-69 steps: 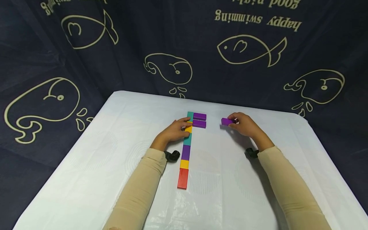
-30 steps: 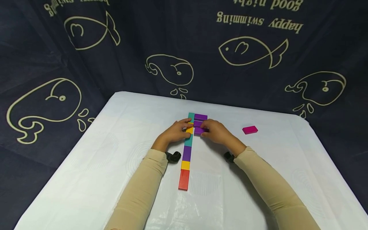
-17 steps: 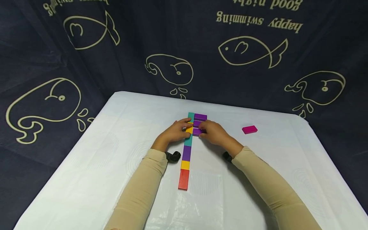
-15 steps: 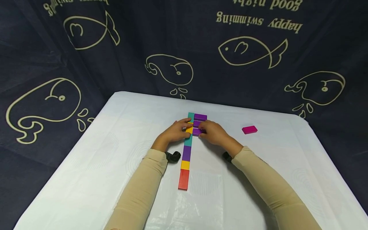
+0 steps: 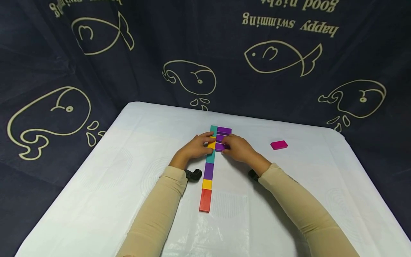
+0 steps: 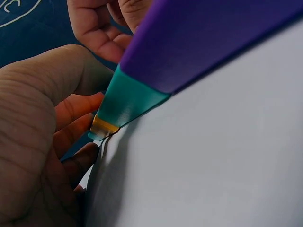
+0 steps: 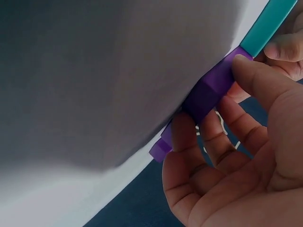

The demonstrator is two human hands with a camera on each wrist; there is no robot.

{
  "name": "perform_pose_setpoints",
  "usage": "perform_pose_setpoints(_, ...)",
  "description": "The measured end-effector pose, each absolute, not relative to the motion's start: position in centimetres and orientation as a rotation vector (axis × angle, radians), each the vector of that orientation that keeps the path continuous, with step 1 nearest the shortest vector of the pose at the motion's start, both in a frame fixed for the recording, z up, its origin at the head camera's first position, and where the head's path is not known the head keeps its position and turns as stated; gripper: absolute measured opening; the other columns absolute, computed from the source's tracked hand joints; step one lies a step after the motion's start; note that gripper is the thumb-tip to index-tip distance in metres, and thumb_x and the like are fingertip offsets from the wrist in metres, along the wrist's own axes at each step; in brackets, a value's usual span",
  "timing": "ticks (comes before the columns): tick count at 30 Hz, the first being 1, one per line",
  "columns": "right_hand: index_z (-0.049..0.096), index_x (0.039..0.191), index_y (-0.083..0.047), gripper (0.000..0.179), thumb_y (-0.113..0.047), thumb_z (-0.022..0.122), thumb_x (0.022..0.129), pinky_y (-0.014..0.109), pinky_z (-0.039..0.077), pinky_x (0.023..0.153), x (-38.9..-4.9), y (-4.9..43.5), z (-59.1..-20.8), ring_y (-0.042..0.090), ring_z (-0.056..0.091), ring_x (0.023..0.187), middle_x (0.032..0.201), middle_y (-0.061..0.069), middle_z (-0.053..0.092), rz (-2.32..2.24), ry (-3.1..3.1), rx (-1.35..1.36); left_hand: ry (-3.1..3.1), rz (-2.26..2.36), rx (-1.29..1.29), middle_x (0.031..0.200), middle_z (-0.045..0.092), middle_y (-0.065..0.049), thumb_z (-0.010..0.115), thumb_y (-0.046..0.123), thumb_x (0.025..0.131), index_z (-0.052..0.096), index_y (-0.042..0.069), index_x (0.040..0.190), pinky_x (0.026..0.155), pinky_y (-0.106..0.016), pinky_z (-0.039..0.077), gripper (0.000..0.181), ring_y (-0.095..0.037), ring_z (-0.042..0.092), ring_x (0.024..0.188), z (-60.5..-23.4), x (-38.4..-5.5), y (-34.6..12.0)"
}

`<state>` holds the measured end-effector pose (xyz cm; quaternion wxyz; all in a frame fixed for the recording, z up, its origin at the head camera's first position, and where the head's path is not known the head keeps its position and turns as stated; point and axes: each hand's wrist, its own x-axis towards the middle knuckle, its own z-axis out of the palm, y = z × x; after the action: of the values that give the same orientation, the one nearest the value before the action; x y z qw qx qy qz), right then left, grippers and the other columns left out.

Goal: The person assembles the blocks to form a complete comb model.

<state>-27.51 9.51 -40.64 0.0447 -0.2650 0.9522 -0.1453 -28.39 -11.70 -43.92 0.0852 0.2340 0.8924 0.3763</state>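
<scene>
A straight row of coloured blocks runs up the white table: red (image 5: 205,200), yellow (image 5: 207,184), purple (image 5: 208,171), teal (image 5: 210,157), a partly covered yellow (image 5: 211,145), and another teal (image 5: 213,129) at the far end. My left hand (image 5: 192,147) rests its fingertips and thumb against the row's far part. Right of it, three purple blocks stick out sideways: a far one (image 5: 224,130), a middle one (image 5: 220,137) and the nearest purple block (image 5: 221,147). My right hand (image 5: 240,148) pinches the nearest one, thumb on its near side, as the right wrist view confirms.
A magenta block (image 5: 279,145) lies alone on the right of the table (image 5: 263,221). Behind the table's far edge hangs a dark cloth (image 5: 224,89) with fish and whale drawings. Each wrist wears a small black camera (image 5: 194,175).
My right hand has brought a purple block leftward and set it beside the row, below the other two, uncovering the magenta block. In the last half second almost nothing has moved. The left hand stays put.
</scene>
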Motion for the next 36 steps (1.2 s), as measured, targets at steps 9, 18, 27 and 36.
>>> perform_pose_setpoints(9,0.067,0.120,-0.003,0.036,-0.021,0.075,0.090,0.044,0.048,0.098,-27.6,9.7,-40.6,0.026,0.061,0.103,0.114,0.012,0.066,-0.417,2.924,-0.834,2.671,1.101,0.715,0.159,0.034,-0.005,0.066,0.018,0.088,0.057,0.008,0.141,0.121,-0.046,0.002,0.054,-0.025,0.027,0.147,-43.9,-28.5,-11.6)
perform_pose_setpoints(18,0.068,0.116,-0.002,0.034,-0.021,0.076,0.089,0.043,0.050,0.093,-27.7,10.5,-40.3,0.027,0.060,0.098,0.110,0.013,0.065,-0.559,2.906,-0.835,2.663,1.101,0.710,0.159,0.033,-0.005,0.066,0.017,0.089,0.056,0.008,0.141,0.121,-0.046,0.001,0.054,-0.025,0.025,0.148,-43.8,-28.4,-11.4)
perform_pose_setpoints(27,0.063,0.124,0.002,0.037,-0.016,0.070,0.092,0.049,0.051,0.089,-27.3,16.6,-38.9,0.036,0.060,0.106,0.122,0.018,0.061,-0.820,2.869,-0.777,2.659,1.116,0.709,0.159,0.032,-0.005,0.066,0.017,0.089,0.057,0.006,0.140,0.121,-0.044,0.001,0.053,-0.025,0.025,0.148,-44.0,-28.3,-11.4)
perform_pose_setpoints(36,0.057,0.131,0.003,0.039,-0.013,0.064,0.096,0.058,0.046,0.095,-27.1,24.6,-38.6,0.044,0.051,0.119,0.130,0.024,0.053,-0.820,2.930,-0.572,2.665,1.117,0.704,0.159,0.032,-0.005,0.066,0.016,0.089,0.056,0.006,0.141,0.122,-0.044,0.002,0.054,-0.026,0.024,0.148,-44.0,-28.2,-11.6)
